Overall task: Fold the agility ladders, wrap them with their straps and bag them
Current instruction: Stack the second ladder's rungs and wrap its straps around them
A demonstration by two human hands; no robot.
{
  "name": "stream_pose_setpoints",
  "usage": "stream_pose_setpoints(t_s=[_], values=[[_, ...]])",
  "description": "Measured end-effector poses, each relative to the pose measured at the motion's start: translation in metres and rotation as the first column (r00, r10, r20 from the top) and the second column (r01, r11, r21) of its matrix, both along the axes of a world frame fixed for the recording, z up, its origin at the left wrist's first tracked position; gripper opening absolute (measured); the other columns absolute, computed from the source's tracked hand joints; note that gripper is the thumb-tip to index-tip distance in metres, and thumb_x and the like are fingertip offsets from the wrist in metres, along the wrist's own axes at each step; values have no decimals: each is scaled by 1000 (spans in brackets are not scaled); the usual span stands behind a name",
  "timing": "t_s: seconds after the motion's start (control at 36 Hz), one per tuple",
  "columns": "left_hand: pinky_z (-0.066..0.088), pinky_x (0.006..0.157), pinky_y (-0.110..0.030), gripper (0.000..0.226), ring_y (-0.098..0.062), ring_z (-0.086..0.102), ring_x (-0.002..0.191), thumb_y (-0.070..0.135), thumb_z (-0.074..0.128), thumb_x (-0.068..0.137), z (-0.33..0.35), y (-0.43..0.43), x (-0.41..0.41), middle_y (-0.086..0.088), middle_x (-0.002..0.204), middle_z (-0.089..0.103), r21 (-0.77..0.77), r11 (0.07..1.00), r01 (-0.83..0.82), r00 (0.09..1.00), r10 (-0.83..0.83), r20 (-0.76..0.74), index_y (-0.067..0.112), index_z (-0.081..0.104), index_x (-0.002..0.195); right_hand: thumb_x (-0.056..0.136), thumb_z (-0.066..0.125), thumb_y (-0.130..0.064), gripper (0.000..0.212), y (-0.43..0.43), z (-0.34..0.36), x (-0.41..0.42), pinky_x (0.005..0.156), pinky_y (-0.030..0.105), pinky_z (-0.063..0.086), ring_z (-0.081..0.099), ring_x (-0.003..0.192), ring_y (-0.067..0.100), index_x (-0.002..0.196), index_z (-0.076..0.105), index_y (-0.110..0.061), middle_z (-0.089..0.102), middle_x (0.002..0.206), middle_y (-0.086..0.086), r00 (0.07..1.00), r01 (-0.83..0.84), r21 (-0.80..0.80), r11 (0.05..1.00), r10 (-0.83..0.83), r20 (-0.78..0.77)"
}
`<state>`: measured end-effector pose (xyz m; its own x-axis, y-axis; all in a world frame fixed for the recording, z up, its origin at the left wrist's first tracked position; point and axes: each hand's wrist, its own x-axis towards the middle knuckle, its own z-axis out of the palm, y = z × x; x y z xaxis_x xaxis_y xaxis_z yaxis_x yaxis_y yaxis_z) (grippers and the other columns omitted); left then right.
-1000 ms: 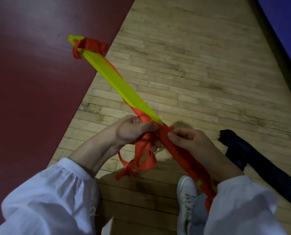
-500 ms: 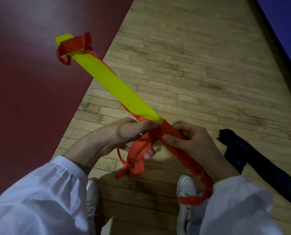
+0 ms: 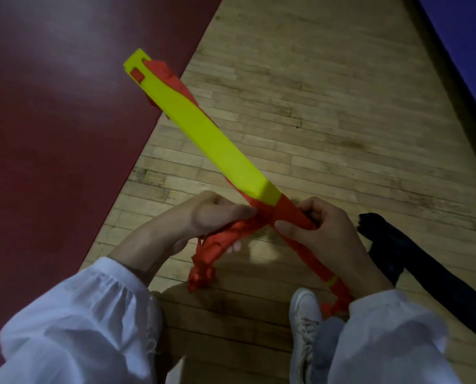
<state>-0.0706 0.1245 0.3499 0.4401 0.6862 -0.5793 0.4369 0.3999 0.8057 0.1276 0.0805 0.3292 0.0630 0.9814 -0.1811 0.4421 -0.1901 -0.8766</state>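
A folded agility ladder, a stack of yellow rungs (image 3: 203, 128), points up and left over the floor. Red strap (image 3: 282, 214) is wound round its near end. My left hand (image 3: 203, 217) pinches a loose bunch of red strap (image 3: 217, 245) that hangs down to a tangle beneath it. My right hand (image 3: 320, 231) grips the wrapped part of the bundle, whose tail runs down past my right sleeve. More red strap shows at the far end of the rungs. A dark bag (image 3: 414, 261) lies on the floor to the right.
Wooden floor (image 3: 314, 106) lies below, with a dark red mat (image 3: 51, 120) on the left and a blue mat (image 3: 469, 45) at the top right. My white shoe (image 3: 304, 322) is at the bottom, close under the bundle.
The ladder bundle has rotated, so its flat yellow face now shows, and its far end swung right. Both hands kept their hold and shifted a little along the red strap.
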Motion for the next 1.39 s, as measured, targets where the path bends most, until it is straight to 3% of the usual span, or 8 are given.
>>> stream_pose_setpoints(t_s=[0.25, 0.47, 0.69, 0.86, 0.94, 1.08, 1.19, 1.39], values=[[38, 49, -18, 24, -9, 55, 53, 3, 50, 57, -13, 3, -4, -16, 71, 67, 134, 981, 138, 983, -152, 98, 2, 69, 72, 88, 67, -15, 21, -2, -7, -1, 70, 38, 57, 69, 70, 8, 102, 52, -11, 71, 77, -2, 993, -115, -153, 982, 113, -16], [49, 75, -36, 13, -24, 64, 91, 16, 61, 87, -30, -8, -6, -4, 92, 71, 508, 775, 376, 869, -105, -483, 14, 57, 100, 92, 63, -21, 19, -5, -11, -8, 65, 43, 56, 69, 64, 18, 106, 50, -19, 72, 79, -3, 995, -103, -65, 993, 102, -18], [49, 86, -39, 29, -27, 62, 96, 31, 42, 99, -35, -11, -7, -7, 106, 66, 367, 756, 543, 741, -224, -634, 20, 53, 124, 91, 63, -8, 27, -2, -1, -5, 65, 35, 57, 69, 65, 21, 117, 62, -16, 72, 78, 0, 992, -23, 94, 995, 35, -124], [53, 82, -39, 27, -19, 61, 84, 14, 60, 85, -37, -6, -13, -1, 91, 63, 286, 816, 502, 811, -329, -484, 22, 57, 111, 90, 63, -5, 21, -7, 11, -3, 63, 42, 54, 67, 63, 26, 106, 65, -17, 72, 77, 7, 964, -146, 50, 988, 153, -218], [54, 79, -29, 48, -16, 65, 88, 16, 63, 71, -29, -4, -9, -12, 103, 67, 387, 867, 315, 947, -259, -191, 11, 57, 118, 90, 63, -6, 21, -11, 10, -5, 61, 39, 53, 67, 63, 26, 108, 65, -16, 72, 78, 9, 945, -242, -1, 970, 236, -228], [51, 67, -19, 21, -12, 64, 72, -4, 51, 69, -5, -7, 2, -22, 80, 65, 295, 949, 108, 942, -192, 276, -15, 61, 84, 88, 65, -4, 17, -11, 12, -6, 55, 31, 53, 66, 59, 24, 101, 65, -14, 71, 75, 8, 925, -275, -20, 961, 259, -279], [51, 76, -39, 31, -20, 64, 71, 15, 52, 80, -8, -1, 4, -10, 67, 70, 227, 965, 133, 962, -181, 206, -12, 66, 82, 89, 63, -4, 15, -8, 14, 1, 57, 39, 53, 65, 59, 26, 101, 65, -13, 71, 75, 10, 923, -250, 2, 968, 239, -303], [46, 72, -33, 46, -25, 60, 68, 25, 56, 84, -12, 2, 7, -5, 61, 68, 191, 979, 72, 983, -102, 153, -21, 60, 93, 91, 62, -8, 21, -6, 9, 2, 56, 33, 53, 66, 59, 24, 108, 63, -21, 70, 77, 11, 946, -217, 25, 976, 217, -242]])
